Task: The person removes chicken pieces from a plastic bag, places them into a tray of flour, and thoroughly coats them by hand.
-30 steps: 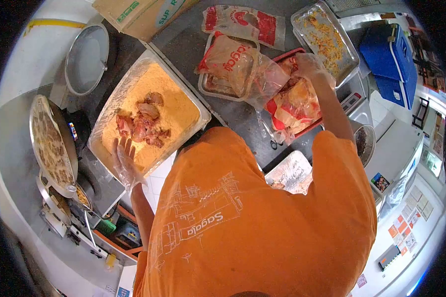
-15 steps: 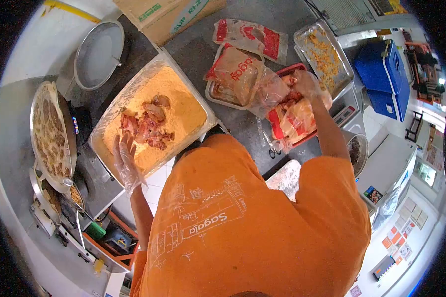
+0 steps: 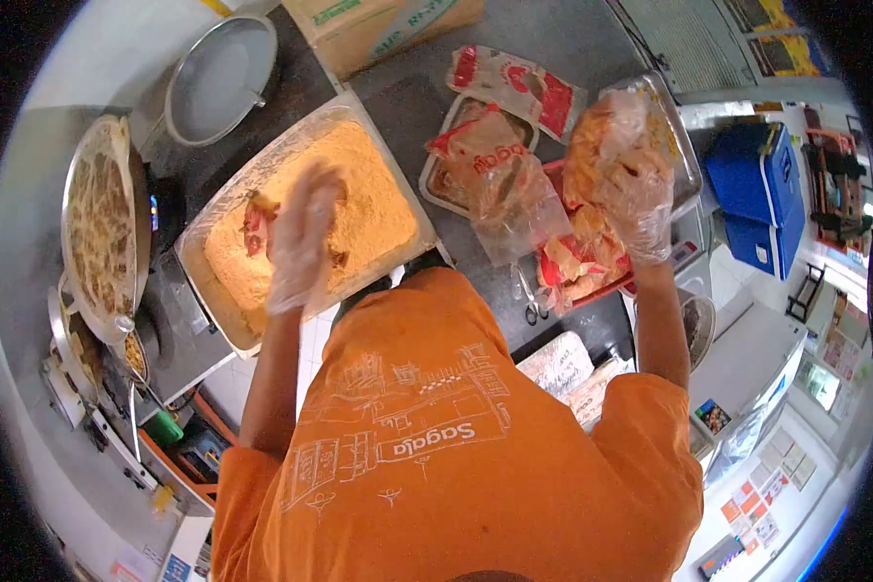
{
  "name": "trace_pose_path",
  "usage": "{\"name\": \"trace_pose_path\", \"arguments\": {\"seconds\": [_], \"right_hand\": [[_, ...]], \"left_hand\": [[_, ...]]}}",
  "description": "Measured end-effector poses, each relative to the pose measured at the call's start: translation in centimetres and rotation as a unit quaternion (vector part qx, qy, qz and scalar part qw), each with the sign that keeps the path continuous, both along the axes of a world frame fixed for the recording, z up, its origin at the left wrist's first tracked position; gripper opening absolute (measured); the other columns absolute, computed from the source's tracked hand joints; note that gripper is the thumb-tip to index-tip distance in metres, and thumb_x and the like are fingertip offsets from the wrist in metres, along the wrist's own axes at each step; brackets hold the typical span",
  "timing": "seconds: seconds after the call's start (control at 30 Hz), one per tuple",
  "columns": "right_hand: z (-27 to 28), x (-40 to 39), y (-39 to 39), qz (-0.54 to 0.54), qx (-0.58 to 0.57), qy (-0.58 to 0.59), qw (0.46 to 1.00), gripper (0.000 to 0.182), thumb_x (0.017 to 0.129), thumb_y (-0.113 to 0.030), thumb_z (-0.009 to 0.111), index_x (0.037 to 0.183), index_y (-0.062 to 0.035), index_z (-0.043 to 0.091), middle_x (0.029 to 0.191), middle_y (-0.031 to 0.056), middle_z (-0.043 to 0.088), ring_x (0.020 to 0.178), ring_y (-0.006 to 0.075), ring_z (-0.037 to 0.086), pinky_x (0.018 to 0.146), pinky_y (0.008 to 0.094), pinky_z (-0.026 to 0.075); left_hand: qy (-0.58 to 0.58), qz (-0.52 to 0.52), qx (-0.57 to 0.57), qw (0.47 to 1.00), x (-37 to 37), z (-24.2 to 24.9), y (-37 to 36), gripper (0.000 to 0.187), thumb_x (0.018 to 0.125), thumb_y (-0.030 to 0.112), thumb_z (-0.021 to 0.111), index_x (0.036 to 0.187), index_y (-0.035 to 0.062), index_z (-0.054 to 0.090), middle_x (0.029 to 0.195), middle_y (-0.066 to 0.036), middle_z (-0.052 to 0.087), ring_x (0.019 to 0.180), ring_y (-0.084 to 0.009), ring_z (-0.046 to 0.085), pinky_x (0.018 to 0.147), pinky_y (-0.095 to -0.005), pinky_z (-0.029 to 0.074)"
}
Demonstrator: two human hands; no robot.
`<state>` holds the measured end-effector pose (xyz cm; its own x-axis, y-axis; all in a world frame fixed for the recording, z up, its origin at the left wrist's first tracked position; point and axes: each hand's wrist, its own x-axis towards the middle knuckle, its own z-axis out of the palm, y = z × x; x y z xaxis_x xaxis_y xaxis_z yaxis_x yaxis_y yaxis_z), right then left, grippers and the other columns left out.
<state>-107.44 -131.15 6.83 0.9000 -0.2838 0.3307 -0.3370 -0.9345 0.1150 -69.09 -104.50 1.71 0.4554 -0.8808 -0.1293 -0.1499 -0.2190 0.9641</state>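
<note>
Working at the meat pieces [image 3: 255,227] in the left-side tub [image 3: 211,296] seems the step in hand, the left hand [image 3: 306,238] blurred above them, its grip impossible to tell, while the right hand [image 3: 640,199] curls round a clear bag [image 3: 592,150] above the red tray [image 3: 606,290]. Any next move calls for clearing the tub's raised rim; bare counter [image 3: 403,112] opens right of it, but a metal tray [image 3: 687,165] crowds the right hand.
</note>
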Motion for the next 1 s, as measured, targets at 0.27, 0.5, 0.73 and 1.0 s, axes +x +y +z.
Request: {"name": "trace_pose_path", "arguments": {"seconds": [0.27,0.5,0.73,1.0], "right_hand": [[-8.3,5.9,0.1,0.208,0.052,-0.084,0.973,0.027,0.072,-0.017,0.071,0.099,-0.0128,0.072,0.116,0.0004,0.066,0.117,0.0248,0.06,0.103,0.0443,0.05],[-12.4,6.3,0.3,0.185,0.268,-0.031,0.945,0.036,0.075,-0.005,0.073,0.11,-0.0097,0.069,0.127,0.0139,0.066,0.121,0.035,0.062,0.102,0.0458,0.052],[-11.7,8.9,5.8,-0.086,0.399,-0.186,0.894,0.032,0.091,-0.02,0.074,0.116,-0.0001,0.069,0.113,0.0183,0.07,0.11,0.0296,0.067,0.09,0.0394,0.053],[-15.8,12.3,8.5,-0.391,0.511,-0.487,0.591,0.029,0.106,-0.028,0.061,0.092,-0.0023,0.063,0.08,0.0037,0.062,0.071,0.0152,0.058,0.065,0.0329,0.048]], "left_hand": [[-0.093,-0.214,-0.077,0.969,-6.4,-4.8,-14.4,0.06,0.095,0.013,0.071,0.15,0.0075,0.048,0.136,-0.012,0.064,0.123,-0.0207,0.061,0.104,-0.0347,0.048],[-0.053,-0.286,-0.094,0.952,-5.7,-12.0,-15.4,0.021,0.094,0.008,0.066,0.114,0.007,0.071,0.101,-0.014,0.076,0.1,-0.0252,0.072,0.09,-0.0357,0.053],[-0.124,-0.182,0.064,0.973,-8.2,-6.5,-13.9,0.032,0.098,0.012,0.061,0.129,0.0141,0.069,0.092,-0.013,0.073,0.088,-0.0225,0.071,0.082,-0.0361,0.053],[0.14,-0.145,-0.053,0.978,-10.5,-6.6,-13.8,0.048,0.093,0.024,0.075,0.134,0.0047,0.061,0.109,-0.009,0.073,0.104,-0.0245,0.067,0.089,-0.0389,0.055]]}}
